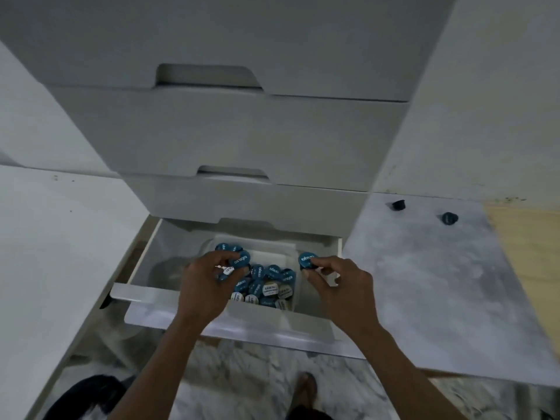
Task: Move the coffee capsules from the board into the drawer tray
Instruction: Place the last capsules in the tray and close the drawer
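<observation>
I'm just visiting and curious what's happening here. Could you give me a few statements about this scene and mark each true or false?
1. The right hand pinches a blue capsule. True.
2. The bottom drawer is closed. False: it is pulled open.
3. Two capsules on the board remain, one beside another. True.
4. The tray is empty. False: it holds many capsules.
5. The left hand hangs idle. False: it grips capsules over the tray.

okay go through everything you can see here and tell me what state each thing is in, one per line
Bottom drawer: pulled open.
Upper drawers: closed.
Tray: in the drawer, partly filled with capsules.
Left hand: holding capsules over the tray.
Right hand: pinching one blue capsule.
Two capsules on the board: not yet moved.
</observation>
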### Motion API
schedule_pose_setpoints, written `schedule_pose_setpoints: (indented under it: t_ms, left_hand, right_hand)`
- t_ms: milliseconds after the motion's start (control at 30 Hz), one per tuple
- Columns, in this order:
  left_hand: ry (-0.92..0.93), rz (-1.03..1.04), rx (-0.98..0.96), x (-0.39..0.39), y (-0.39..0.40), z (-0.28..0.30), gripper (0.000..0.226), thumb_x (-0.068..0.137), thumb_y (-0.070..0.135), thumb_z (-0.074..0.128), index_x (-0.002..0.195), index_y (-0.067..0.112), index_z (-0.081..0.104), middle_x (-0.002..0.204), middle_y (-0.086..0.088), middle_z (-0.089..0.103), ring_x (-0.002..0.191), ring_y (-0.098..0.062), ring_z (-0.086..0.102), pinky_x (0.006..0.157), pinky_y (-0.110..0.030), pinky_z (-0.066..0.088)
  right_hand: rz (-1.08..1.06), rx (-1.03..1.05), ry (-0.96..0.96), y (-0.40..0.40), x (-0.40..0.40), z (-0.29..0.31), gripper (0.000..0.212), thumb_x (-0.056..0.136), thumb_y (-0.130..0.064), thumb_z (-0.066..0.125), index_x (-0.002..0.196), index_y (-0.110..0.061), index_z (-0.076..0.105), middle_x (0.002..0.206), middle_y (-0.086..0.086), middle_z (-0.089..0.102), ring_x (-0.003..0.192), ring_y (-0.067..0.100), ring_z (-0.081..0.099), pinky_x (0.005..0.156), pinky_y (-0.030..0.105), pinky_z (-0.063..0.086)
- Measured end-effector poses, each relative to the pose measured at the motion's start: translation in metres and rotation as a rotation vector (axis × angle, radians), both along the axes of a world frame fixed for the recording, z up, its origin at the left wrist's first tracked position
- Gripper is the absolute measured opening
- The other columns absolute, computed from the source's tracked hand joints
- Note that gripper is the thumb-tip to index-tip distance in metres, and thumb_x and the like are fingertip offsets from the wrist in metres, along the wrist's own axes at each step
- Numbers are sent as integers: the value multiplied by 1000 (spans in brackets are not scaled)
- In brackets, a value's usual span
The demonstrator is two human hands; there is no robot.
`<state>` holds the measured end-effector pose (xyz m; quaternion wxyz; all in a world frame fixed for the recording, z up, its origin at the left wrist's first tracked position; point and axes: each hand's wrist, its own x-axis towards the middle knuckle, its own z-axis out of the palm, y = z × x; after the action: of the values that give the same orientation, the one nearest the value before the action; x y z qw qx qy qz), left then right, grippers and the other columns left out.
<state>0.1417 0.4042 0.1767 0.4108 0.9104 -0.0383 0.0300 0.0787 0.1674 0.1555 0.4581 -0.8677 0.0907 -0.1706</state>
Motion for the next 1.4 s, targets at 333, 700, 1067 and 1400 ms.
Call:
schedule_pose_setpoints:
  t_ms: [333, 700, 1067, 1400]
  left_hand:
    - [82, -106, 118, 62, 2, -38, 23, 74, 13, 81, 96, 13, 73, 86, 0, 71, 71, -11, 65, 64, -11, 48]
    - [154, -312, 245, 108, -9, -90, 24, 74, 21, 79, 97, 23, 73, 94, 1, 72, 80, -12, 63, 75, -28, 54]
    - [177, -380, 380, 124, -10, -109, 27, 77, 16, 71, 103, 19, 69, 97, -7, 71, 92, -24, 63, 78, -39, 55]
    - [152, -404, 425, 122, -7, -119, 25, 82, 20, 64, 107, 22, 68, 99, -9, 72, 90, -30, 67, 78, -42, 57]
  right_hand:
    - [145, -65, 183, 31, 68, -40, 18, 81, -21, 77, 99, -21, 74, 91, -9, 68, 81, 5, 59, 68, 10, 45]
    - [212, -225, 421, 53, 113, -64, 23, 87, -23, 65, 109, -21, 69, 100, 9, 70, 93, 26, 62, 78, 38, 54]
    - [179, -395, 506, 68, 129, -81, 22, 88, -26, 60, 108, -22, 66, 99, 7, 71, 97, 27, 63, 87, 37, 49]
    - [127, -466, 474, 77, 127, -90, 17, 87, -27, 60, 101, -22, 68, 92, 6, 73, 92, 26, 65, 85, 34, 46]
